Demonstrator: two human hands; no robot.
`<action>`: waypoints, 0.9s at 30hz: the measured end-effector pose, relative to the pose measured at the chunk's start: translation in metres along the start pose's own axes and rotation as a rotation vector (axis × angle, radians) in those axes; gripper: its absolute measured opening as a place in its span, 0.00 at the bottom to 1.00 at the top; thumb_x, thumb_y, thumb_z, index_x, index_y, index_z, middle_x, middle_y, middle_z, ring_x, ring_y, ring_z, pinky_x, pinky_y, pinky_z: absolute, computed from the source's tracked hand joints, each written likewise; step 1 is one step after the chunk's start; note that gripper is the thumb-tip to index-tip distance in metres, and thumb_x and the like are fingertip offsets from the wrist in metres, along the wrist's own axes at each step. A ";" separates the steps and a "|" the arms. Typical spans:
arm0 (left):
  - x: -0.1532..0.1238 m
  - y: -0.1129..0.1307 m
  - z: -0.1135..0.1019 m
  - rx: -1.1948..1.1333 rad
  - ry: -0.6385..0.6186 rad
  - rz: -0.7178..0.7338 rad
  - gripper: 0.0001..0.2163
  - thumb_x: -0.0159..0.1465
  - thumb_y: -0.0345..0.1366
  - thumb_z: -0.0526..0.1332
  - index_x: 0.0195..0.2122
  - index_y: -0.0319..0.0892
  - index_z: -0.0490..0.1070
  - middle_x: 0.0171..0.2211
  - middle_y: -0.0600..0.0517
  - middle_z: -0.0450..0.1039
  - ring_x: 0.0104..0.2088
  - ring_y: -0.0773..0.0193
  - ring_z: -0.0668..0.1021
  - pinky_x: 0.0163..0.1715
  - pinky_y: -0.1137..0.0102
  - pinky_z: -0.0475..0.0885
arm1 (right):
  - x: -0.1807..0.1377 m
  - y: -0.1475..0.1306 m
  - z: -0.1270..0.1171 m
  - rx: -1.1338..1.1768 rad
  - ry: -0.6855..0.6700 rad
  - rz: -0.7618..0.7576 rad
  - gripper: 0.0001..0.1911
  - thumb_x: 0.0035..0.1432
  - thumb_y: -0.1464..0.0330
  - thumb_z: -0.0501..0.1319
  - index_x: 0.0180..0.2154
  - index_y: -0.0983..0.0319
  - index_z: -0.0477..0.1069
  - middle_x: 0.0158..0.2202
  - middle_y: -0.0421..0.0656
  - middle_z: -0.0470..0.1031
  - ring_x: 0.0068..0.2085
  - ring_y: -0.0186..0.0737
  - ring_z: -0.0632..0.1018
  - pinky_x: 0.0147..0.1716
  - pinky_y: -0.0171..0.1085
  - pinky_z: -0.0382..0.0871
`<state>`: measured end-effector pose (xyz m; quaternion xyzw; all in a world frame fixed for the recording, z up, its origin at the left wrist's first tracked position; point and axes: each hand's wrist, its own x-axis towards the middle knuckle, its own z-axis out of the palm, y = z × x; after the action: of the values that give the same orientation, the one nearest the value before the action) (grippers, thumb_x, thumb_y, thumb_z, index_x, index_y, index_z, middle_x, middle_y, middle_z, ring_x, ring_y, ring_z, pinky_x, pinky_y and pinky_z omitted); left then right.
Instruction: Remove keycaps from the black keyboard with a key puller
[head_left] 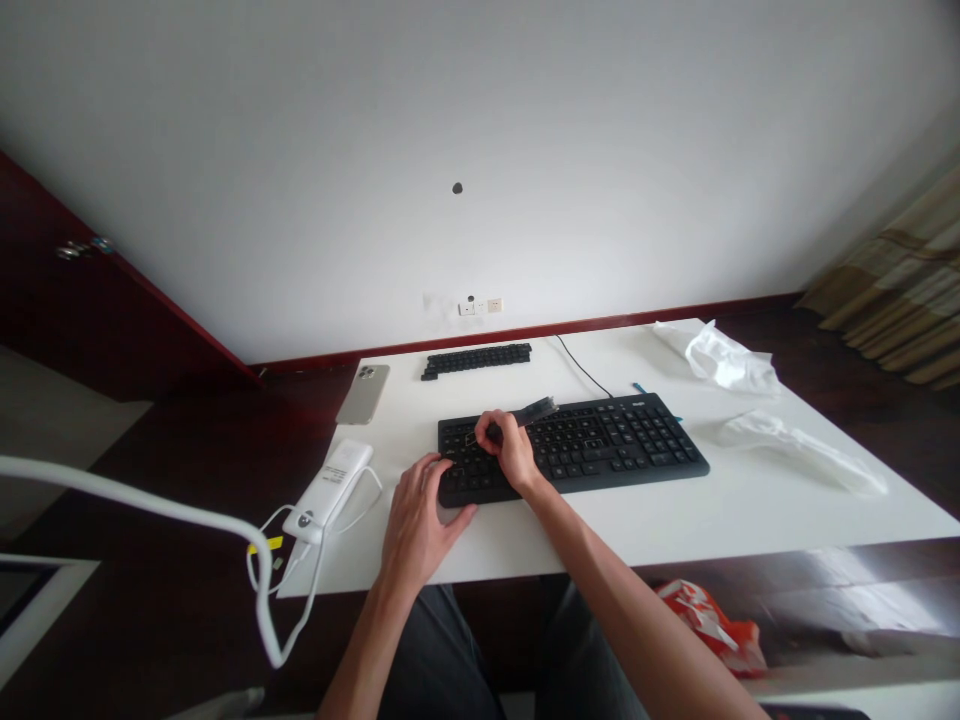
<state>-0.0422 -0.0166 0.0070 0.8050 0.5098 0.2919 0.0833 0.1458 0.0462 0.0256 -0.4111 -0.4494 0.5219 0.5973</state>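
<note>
A black computer keyboard [622, 440] lies on the white table. My left hand [421, 515] grips its near left corner, the fingertips over the left end and the thumb along the front edge. My right hand [512, 452] is closed around a dark brush with a wire keycap puller [538, 410], held above the left half of the keys. The bristle end points right and away from me; a thin wire loop sticks out at the left, over the keys. Whether the wire touches a keycap, I cannot tell. The fingers hide the tool's middle.
Loose black keycaps [478, 360] stand in rows behind the keyboard on the white table [600, 535]. At the left are a phone [363, 394] and a white power bank [330, 488] with a white cable [187, 512]. Crumpled clear plastic bags [724, 358] lie at the right.
</note>
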 end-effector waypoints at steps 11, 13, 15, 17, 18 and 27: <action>-0.001 -0.001 0.001 -0.033 0.028 -0.031 0.26 0.60 0.34 0.74 0.56 0.47 0.66 0.59 0.45 0.70 0.58 0.48 0.74 0.58 0.53 0.73 | -0.006 -0.002 -0.001 -0.232 -0.066 -0.004 0.07 0.65 0.63 0.61 0.39 0.60 0.73 0.29 0.40 0.78 0.30 0.38 0.75 0.34 0.37 0.69; -0.002 -0.001 0.001 -0.041 0.022 -0.047 0.24 0.59 0.34 0.74 0.53 0.48 0.67 0.59 0.45 0.69 0.58 0.48 0.74 0.57 0.53 0.74 | -0.013 -0.007 -0.006 -0.274 -0.077 0.031 0.09 0.65 0.62 0.62 0.35 0.59 0.72 0.29 0.41 0.80 0.30 0.39 0.77 0.34 0.37 0.70; -0.001 -0.001 0.000 -0.049 0.017 -0.063 0.23 0.58 0.34 0.75 0.51 0.48 0.68 0.59 0.46 0.69 0.57 0.49 0.74 0.57 0.53 0.74 | -0.020 -0.012 -0.008 -0.316 -0.087 0.057 0.14 0.67 0.61 0.60 0.30 0.59 0.70 0.27 0.41 0.79 0.28 0.38 0.76 0.32 0.37 0.70; 0.000 -0.001 -0.001 -0.055 0.020 -0.072 0.22 0.58 0.34 0.75 0.50 0.48 0.69 0.58 0.46 0.69 0.56 0.49 0.75 0.56 0.53 0.74 | -0.025 -0.016 -0.007 -0.374 -0.118 0.058 0.18 0.70 0.59 0.58 0.27 0.59 0.69 0.26 0.41 0.78 0.26 0.37 0.75 0.30 0.36 0.70; 0.000 -0.001 -0.001 -0.057 0.020 -0.075 0.22 0.57 0.34 0.75 0.50 0.48 0.69 0.58 0.46 0.70 0.56 0.48 0.75 0.56 0.52 0.74 | -0.026 -0.018 -0.006 -0.404 -0.141 0.053 0.20 0.70 0.59 0.57 0.26 0.59 0.69 0.25 0.41 0.78 0.26 0.36 0.75 0.30 0.36 0.69; -0.001 -0.001 -0.002 -0.060 0.003 -0.088 0.23 0.55 0.34 0.77 0.49 0.48 0.70 0.57 0.46 0.70 0.55 0.48 0.75 0.56 0.52 0.74 | -0.013 -0.022 0.011 -0.766 -0.265 0.030 0.19 0.70 0.63 0.57 0.25 0.59 0.71 0.22 0.38 0.77 0.25 0.35 0.76 0.31 0.34 0.67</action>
<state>-0.0442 -0.0176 0.0077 0.7783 0.5360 0.3045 0.1196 0.1405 0.0305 0.0480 -0.5396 -0.6782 0.3740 0.3302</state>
